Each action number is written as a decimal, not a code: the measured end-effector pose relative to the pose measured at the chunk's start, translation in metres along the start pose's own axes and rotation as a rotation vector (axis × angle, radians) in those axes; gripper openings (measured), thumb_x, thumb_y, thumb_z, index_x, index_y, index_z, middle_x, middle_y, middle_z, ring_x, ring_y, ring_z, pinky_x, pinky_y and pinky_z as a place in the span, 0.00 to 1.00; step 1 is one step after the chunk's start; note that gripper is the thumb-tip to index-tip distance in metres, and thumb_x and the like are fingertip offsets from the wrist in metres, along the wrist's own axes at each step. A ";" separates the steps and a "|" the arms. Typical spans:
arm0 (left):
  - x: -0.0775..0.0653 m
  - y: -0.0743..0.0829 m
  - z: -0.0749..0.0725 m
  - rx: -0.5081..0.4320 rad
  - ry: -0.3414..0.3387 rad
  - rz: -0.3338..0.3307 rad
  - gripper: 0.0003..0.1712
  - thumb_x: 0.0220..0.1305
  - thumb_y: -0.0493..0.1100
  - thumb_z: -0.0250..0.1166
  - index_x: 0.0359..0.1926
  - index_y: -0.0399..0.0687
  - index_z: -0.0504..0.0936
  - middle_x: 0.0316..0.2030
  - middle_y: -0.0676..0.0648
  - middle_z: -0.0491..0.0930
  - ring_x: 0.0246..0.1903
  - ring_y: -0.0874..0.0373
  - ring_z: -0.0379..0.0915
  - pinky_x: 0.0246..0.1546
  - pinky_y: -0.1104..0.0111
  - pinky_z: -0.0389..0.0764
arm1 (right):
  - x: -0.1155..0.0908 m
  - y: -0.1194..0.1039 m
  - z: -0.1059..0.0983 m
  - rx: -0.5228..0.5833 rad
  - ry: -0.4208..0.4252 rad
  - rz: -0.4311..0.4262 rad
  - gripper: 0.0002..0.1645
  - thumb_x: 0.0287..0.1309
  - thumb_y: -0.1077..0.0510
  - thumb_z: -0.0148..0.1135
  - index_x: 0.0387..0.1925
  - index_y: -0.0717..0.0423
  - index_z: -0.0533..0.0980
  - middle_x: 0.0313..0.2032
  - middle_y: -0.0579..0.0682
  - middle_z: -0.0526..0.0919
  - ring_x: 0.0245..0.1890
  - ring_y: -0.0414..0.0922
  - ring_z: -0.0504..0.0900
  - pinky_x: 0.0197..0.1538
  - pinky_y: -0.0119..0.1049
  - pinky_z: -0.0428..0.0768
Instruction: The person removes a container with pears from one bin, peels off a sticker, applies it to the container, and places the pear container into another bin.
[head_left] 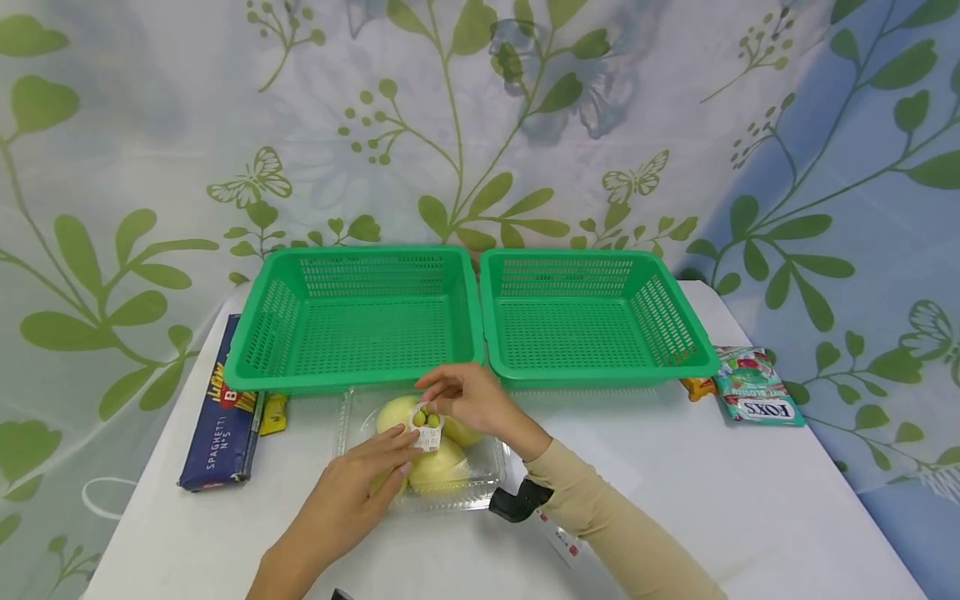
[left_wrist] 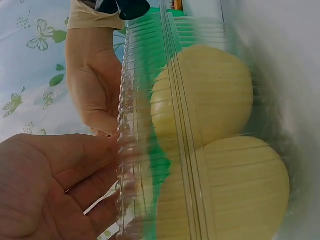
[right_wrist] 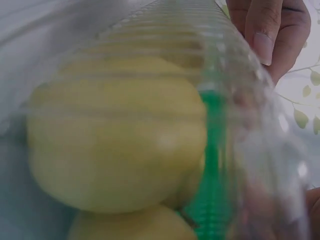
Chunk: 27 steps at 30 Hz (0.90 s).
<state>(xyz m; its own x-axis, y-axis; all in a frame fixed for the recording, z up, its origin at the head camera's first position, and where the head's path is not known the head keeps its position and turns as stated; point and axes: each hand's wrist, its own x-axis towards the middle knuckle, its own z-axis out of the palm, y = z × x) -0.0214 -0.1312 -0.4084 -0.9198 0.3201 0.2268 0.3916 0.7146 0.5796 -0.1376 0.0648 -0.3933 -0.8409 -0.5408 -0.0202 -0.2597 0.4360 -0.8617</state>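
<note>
Small white paper label (head_left: 429,439) atop a clear plastic box (head_left: 478,502) of round yellow fruit (head_left: 438,468)
Left hand (head_left: 354,483) lays extended fingers there; whether the right hand's (head_left: 477,400) grip pinches, I cannot tell. Light, even pressure should suit. Left of the box, blue cardboard carton (head_left: 225,437), "SPAGHETTI N°5"; right, green plastic packet (head_left: 756,387), "FOX'S".

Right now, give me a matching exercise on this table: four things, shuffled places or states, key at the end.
Things
1. Spaghetti box
2. Clear container
3. Fox's packet
4. Small label

Places or states
A. To the right of both green baskets
B. White, above the fruit, beside the left hand
C. Dark blue, near the table's left edge
D. Holds round, pale yellow fruit

Pairs: 1-C, 2-D, 3-A, 4-B
</note>
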 end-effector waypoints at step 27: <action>0.013 0.005 0.009 0.039 0.052 0.061 0.09 0.61 0.35 0.70 0.42 0.49 0.90 0.47 0.54 0.87 0.52 0.58 0.82 0.54 0.61 0.83 | -0.026 -0.013 0.004 -0.374 0.136 -0.117 0.07 0.58 0.64 0.71 0.38 0.52 0.86 0.42 0.48 0.87 0.49 0.50 0.82 0.55 0.46 0.80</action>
<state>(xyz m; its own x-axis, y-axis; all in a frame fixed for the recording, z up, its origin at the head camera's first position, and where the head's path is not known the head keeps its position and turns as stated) -0.0309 -0.1180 -0.4102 -0.8937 0.3318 0.3021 0.4468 0.7187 0.5327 -0.1104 0.0706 -0.3831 -0.8439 -0.5134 0.1555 -0.4908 0.6221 -0.6100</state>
